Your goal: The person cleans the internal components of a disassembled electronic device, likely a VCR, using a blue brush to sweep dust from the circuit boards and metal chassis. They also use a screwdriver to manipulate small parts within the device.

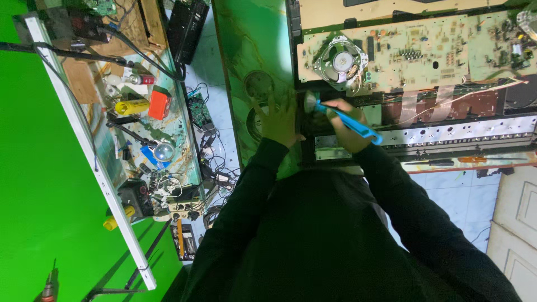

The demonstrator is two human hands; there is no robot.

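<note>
While left hand (278,120) lies flat at bench edge, fingers released, rt hand (345,124) fingers grasping blue brush (342,118).

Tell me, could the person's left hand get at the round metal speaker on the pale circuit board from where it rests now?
Probably yes. The left hand rests flat on the green table, empty, and the round metal speaker lies uncovered on the pale circuit board just beyond. Only the blue-handled brush in the right hand sits nearby.

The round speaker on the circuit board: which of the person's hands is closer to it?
Right. The right hand, holding a blue brush, sits just below the speaker; the left hand rests farther left.
</note>
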